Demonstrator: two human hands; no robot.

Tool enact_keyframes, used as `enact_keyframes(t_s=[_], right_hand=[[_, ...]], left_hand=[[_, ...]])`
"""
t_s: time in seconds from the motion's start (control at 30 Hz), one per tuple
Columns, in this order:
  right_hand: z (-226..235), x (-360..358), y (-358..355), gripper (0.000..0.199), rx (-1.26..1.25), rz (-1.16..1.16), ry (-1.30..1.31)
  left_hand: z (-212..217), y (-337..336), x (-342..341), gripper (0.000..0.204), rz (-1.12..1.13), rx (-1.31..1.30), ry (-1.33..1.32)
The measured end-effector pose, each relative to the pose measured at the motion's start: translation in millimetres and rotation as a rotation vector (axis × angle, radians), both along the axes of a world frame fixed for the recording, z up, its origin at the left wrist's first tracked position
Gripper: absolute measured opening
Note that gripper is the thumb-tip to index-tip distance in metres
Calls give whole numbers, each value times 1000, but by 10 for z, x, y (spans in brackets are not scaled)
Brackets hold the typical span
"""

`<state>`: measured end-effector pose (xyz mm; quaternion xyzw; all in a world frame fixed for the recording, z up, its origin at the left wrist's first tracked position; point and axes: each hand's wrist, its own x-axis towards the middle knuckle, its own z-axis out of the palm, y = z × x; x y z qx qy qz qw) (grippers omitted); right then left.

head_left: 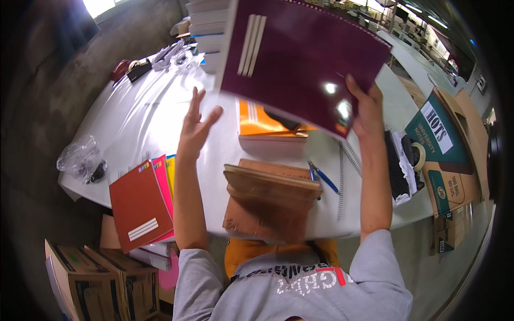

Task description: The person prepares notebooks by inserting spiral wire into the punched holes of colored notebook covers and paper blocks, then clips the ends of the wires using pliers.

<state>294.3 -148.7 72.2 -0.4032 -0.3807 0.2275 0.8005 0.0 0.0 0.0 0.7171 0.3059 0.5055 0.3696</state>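
My right hand (367,109) grips a dark purple notebook (300,53) by its lower right corner, thumb on the cover. The notebook is raised and tilted over the far middle of the table; a row of small holes runs along its top edge. My left hand (198,125) is up with its fingers apart, holding nothing, left of the notebook. Below the notebook lies a stack of orange-covered notebooks (254,125), with a black object partly hidden on top. Nearest to me stands a brown wooden block (273,184) on a brown base.
Blue-handled pliers (325,181) and spiral wire (341,187) lie right of the block. Red-brown, pink and yellow notebooks (140,200) overlap at the left edge. Cartons stand right (455,155) and lower left (101,283). Clear plastic (80,158) lies far left; a tall stack (206,27) rises behind.
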Motion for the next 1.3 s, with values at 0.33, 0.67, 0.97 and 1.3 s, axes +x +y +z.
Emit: enact_keyframes(t_s=[0.33,0.67,0.97,1.3], right_hand=[[-1228,-1138,-1396,39,-269,131,-274],[-2099,-1168,-1605,44,-456,26,-479],[-923,-981,-1162,37,-220,-103,-536],[-562,-932,-672,24,-139,-108,-658]], left_hand=[[-558,-1482,-793,73,-114,-141,-177],[-1278,-1822,-582,62,47,-207,-31],[-587,-1326,-611,37,16,-140,19],[-662,-838,-410,35,7,-99,-74]])
